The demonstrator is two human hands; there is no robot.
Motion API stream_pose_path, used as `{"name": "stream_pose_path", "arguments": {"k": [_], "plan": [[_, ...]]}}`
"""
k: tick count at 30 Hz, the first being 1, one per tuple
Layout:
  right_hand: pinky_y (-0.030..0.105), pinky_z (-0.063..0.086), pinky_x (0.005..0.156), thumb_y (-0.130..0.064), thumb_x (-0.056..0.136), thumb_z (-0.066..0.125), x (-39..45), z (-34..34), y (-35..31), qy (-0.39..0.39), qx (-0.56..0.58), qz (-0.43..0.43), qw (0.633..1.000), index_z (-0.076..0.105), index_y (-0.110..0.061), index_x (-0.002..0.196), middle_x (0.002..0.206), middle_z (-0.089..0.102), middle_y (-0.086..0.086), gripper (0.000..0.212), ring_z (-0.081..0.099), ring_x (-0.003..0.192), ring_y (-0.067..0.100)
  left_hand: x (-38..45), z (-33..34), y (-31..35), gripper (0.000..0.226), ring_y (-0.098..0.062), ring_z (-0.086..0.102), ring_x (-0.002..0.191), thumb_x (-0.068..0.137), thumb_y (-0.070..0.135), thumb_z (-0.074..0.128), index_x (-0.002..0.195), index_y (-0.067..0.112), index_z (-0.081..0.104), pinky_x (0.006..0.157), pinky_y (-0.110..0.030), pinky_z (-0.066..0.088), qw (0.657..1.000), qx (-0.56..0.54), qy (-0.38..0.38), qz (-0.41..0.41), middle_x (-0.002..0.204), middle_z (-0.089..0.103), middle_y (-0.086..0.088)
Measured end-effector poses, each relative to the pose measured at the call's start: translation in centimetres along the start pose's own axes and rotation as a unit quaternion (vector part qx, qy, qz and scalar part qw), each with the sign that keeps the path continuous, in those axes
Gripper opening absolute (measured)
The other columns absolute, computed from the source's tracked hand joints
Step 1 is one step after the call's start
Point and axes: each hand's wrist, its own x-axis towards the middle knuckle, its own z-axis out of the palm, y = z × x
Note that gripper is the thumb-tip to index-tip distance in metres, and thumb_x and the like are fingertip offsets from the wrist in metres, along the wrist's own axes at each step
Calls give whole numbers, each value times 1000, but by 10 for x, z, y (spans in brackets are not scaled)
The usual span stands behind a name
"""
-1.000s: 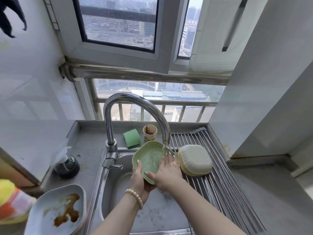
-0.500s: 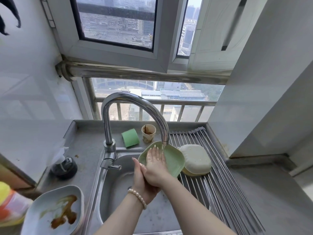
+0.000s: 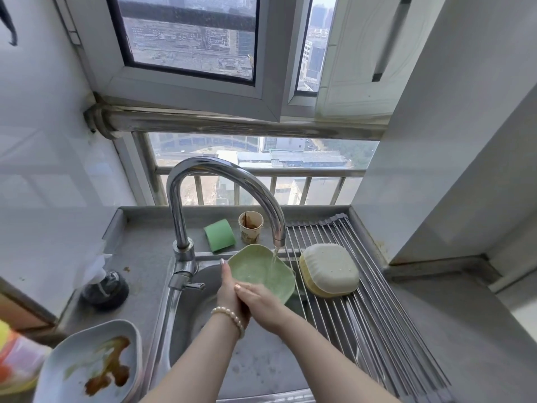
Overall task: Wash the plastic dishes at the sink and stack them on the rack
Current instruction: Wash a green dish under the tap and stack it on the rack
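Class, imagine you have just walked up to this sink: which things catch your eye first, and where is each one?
First, the green dish, held tilted over the sink under running water from the chrome faucet by the left hand, the right hand at its lower edge. Next, the cream and yellow dishes upside down on the rack at right. Then the sauce-smeared white dish at bottom left.
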Motion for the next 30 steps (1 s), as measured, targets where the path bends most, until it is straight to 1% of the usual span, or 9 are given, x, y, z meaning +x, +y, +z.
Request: {"name": "stream_pose_path", "arguments": {"k": [3,6,9,13,17,21,23,25,30], "plan": [[39,41,76,-63,80,51,-10,-1,21,41,-19,-26,999,68,-1,77,78,61,4,65,54,77,17,2,-4,14,80,-28,52,109,86,70,40,127,1,48,98,-36,39,961,197,103,166,120,55,-10],[44,51,80,-80,76,42,-25,-5,33,77,-137,-23,987,69,5,84,91,72,18,89,69,91,28,-4,-6,20,46,-29,48,124,103,34,34,134,3,47,100,-32,35,899,317,117,279,135,52,-14],[38,41,68,-64,94,31,-38,-19,23,46,-360,-51,931,58,-3,66,71,64,14,72,61,77,32,0,-12,21,49,-32,48,126,103,35,33,135,1,48,104,-35,35,881,361,130,276,137,53,-16],[35,21,113,-36,104,22,-40,-41,15,23,-570,-55,819,58,-10,78,96,67,14,52,58,98,29,9,-17,26,48,-36,56,108,103,32,34,120,-7,57,91,-35,41,871,414,127,230,120,61,-22],[51,-2,118,-39,104,18,-30,-52,6,-56,-656,-6,752,64,-8,110,125,61,12,57,37,136,24,13,-24,26,49,-30,52,102,104,29,34,119,-12,56,84,-29,35,870,455,116,149,115,58,-22],[50,-11,115,-36,103,27,-28,-75,-18,-92,-550,21,830,54,-21,129,148,42,4,40,9,147,23,15,-28,21,49,-32,61,107,102,35,40,115,-7,61,98,-35,45,907,411,55,68,122,62,-17],[46,18,116,-23,101,42,-25,-80,-23,-36,-393,49,918,52,-23,136,148,42,3,37,35,138,24,18,-31,18,48,-31,68,81,100,38,43,105,-5,63,77,-42,57,942,331,34,32,100,70,-20],[43,48,98,5,90,48,-23,-80,-30,66,-164,60,982,55,-17,133,134,56,4,49,59,114,27,14,-30,16,44,-25,68,56,100,37,44,94,-2,64,49,-30,55,964,267,14,-6,73,71,-14],[39,52,89,11,79,47,-12,-80,-28,218,-47,127,967,51,-8,135,127,59,9,59,59,113,30,11,-23,2,26,-23,67,65,91,17,63,107,-3,67,61,-32,57,977,205,-6,63,80,70,-12]]}}
